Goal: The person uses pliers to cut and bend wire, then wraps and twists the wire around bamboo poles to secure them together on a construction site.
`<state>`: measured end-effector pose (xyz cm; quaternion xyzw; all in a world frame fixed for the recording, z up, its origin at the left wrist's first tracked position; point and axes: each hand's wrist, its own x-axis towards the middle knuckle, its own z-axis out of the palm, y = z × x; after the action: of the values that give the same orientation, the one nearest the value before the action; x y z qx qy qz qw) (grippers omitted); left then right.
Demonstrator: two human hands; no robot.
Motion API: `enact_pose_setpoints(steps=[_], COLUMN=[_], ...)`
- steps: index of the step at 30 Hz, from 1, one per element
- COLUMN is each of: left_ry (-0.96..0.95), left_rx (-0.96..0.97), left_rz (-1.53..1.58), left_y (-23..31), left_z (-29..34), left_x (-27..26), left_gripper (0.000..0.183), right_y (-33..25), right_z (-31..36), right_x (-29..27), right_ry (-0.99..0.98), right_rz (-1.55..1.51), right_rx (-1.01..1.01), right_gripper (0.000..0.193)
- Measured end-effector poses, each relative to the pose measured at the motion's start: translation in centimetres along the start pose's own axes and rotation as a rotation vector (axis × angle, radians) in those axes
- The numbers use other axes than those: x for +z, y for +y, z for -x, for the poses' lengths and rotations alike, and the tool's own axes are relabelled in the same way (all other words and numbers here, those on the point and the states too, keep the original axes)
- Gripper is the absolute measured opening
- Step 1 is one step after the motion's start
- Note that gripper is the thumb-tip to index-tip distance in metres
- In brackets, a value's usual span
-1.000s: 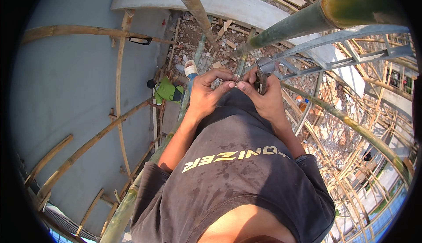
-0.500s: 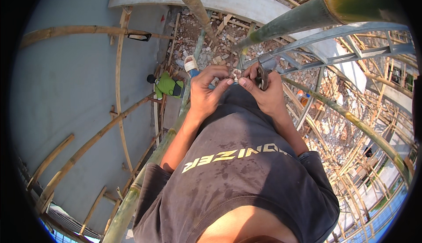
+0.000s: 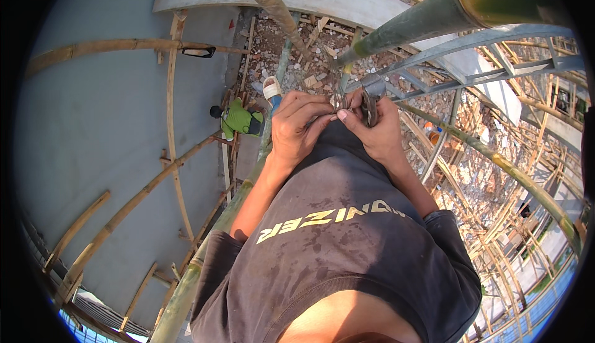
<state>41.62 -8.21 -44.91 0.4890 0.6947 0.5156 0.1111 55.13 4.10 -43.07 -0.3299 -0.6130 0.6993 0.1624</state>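
Note:
My left hand (image 3: 299, 127) is closed in a pinch, thumb against fingers, at a small coil of thin wire (image 3: 338, 101). Close beside it, my right hand (image 3: 379, 133) also pinches near the coil with thumb and forefinger. A dark metal hand tool (image 3: 370, 108) with a curved head is tucked in my right hand; its exact kind is hard to make out. The fingertips of both hands nearly meet in front of my dark shirt (image 3: 334, 182). My fingers partly cover the coil.
A thick green bamboo pole (image 3: 427, 23) slants in at upper right, near a grey metal ladder-like frame (image 3: 458, 79). Another bamboo pole (image 3: 273, 5) stands ahead. Far below lies rubble (image 3: 316, 79). A person in a green top (image 3: 238, 118) is by the grey wall (image 3: 118, 113).
Both hands stay together at the coil. My left fingers have closed in further over it, and the right hand's tool has turned slightly. The view has shifted a little.

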Motion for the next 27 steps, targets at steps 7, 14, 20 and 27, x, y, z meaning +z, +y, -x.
enact_pose_setpoints(steps=[7,14,20,27], left_ry=[0.008,0.015,-0.022,0.011], left_rx=[-0.068,-0.103,-0.146,-0.246], left_rz=[0.06,0.16,0.171,0.295], left_y=[0.1,-0.1,-0.3,-0.2], left_z=[0.1,0.3,1.0,1.6], left_x=[0.6,0.5,0.3,0.9], left_gripper=[0.019,0.016,0.013,0.014], right_y=[0.2,0.4,0.7,1.1], right_z=[0.0,0.0,0.0,0.3], right_x=[-0.2,-0.6,-0.5,-0.8], right_ry=[-0.008,-0.04,-0.054,-0.064], right_rz=[-0.086,-0.002,0.018,0.059], right_rx=[0.015,-0.051,-0.052,-0.041], right_gripper=[0.022,0.024,0.026,0.026])
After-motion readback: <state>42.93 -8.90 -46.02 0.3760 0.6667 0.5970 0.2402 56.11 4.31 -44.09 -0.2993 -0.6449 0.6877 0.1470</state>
